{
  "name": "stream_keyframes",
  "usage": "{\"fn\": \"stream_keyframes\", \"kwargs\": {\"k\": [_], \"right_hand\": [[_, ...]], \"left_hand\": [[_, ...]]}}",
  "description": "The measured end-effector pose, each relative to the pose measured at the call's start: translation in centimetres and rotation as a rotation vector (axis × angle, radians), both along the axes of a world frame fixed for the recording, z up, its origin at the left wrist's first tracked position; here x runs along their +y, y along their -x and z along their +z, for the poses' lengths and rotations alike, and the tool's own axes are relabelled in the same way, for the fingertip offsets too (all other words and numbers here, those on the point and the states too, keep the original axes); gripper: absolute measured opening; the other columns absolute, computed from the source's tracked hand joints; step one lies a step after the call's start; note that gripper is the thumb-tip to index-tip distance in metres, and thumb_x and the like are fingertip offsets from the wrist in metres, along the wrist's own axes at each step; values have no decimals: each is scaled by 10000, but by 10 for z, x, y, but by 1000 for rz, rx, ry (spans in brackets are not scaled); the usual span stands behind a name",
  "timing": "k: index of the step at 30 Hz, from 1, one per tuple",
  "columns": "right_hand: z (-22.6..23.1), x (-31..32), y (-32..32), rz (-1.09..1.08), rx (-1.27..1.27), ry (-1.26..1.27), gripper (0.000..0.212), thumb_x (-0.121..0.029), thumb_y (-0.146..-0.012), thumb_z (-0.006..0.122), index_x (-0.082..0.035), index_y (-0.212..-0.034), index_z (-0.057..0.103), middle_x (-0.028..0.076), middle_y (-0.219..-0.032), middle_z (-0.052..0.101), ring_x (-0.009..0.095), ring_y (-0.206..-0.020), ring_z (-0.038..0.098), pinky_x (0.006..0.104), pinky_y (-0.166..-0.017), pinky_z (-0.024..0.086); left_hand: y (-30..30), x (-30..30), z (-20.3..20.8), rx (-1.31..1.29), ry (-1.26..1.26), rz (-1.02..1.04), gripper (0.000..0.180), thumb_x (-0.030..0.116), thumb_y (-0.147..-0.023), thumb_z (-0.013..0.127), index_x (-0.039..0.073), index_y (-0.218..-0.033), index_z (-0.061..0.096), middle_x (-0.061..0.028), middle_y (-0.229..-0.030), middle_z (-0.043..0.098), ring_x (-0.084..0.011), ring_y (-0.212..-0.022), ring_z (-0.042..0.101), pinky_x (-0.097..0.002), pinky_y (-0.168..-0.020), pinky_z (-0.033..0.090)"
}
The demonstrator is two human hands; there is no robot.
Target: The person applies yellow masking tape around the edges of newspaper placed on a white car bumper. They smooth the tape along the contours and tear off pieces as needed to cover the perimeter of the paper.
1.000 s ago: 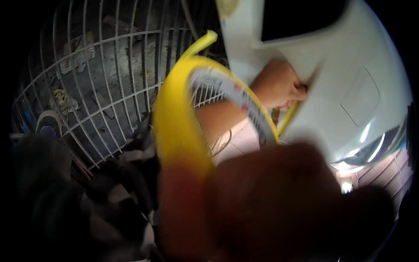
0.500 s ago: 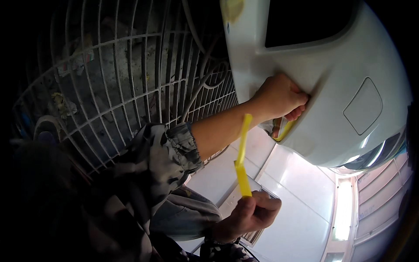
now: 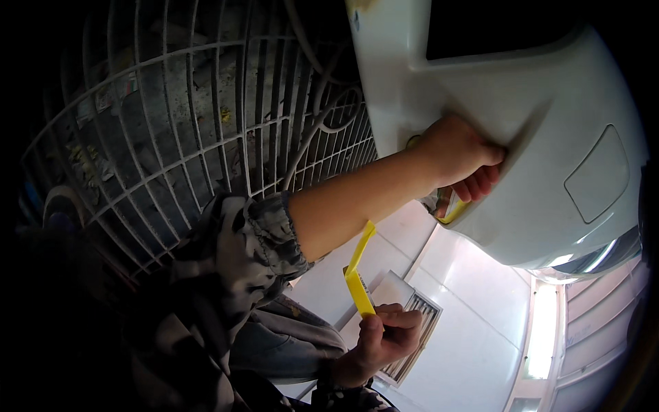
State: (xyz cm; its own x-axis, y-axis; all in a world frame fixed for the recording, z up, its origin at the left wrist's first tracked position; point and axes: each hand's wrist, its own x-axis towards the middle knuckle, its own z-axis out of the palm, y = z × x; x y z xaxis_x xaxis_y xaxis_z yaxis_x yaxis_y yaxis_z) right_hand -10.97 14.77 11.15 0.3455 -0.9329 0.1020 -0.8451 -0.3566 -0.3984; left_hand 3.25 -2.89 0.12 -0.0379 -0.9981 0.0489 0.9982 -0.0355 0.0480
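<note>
Gripping a roll of bright yellow adhesive tape (image 3: 358, 294), seen nearly edge-on, the bare right hand (image 3: 384, 338) of the person I follow by remote head camera hangs low, in front of a slatted metal vent (image 3: 420, 323). Its thumb and bent fingers are clamped on the roll's lower end. From that grip, by my view, the roll's long side leans up and slightly left, then a loose yellow tape tail (image 3: 362, 248) kinks up and right, its tip at the lower outline of the bare left forearm (image 3: 364, 200); I cannot tell whether the two touch.

Higher up and to the right, the left hand (image 3: 463, 154) rests against a smooth, glossy white vehicle panel (image 3: 525, 196), thumb on the outer face, other fingers curled together beneath its edge. Just beside those fingers, a narrow yellow strip (image 3: 451, 213) runs along the underside; I cannot tell whether they pinch it.

The relation that counts: the roll lies below and left of the left fingers, well apart from them, with the right hand nearer to the roll and the left nearer to the strip.
</note>
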Motion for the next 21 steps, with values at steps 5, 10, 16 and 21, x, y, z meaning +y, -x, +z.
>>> {"fn": "stream_keyframes", "kwargs": {"k": [5,10,16,21], "right_hand": [[5,0,0,-13,-37,-85,308,-117,-792,778,-7,-792,490,107,-628,591,143,-540,558,231,-537,439],[6,2,1,-39,-75,-66,279,-77,-791,768,4,-797,501,119,-654,602,161,-581,578,257,-584,460],[13,-19,14,155,-302,100,355,-187,-835,771,-15,-833,461,91,-605,563,121,-490,519,230,-506,459],[28,-28,20,226,-281,232,382,-256,-863,759,-51,-849,436,75,-581,548,83,-414,447,204,-443,417]], "left_hand": [[-17,5,2,94,9,-198,341,224,-923,583,6,-667,642,-95,-615,640,-142,-454,563,-272,-416,446],[-17,-1,-2,233,37,-397,354,292,-893,622,26,-660,615,-84,-596,597,-126,-428,500,-248,-374,332],[-9,16,-38,129,27,-279,430,392,-928,585,10,-737,643,-86,-616,609,-145,-479,557,-244,-424,419],[-20,61,-52,-293,238,-55,654,587,-907,573,-56,-995,657,-97,-886,644,-161,-761,629,-274,-650,544]]}}
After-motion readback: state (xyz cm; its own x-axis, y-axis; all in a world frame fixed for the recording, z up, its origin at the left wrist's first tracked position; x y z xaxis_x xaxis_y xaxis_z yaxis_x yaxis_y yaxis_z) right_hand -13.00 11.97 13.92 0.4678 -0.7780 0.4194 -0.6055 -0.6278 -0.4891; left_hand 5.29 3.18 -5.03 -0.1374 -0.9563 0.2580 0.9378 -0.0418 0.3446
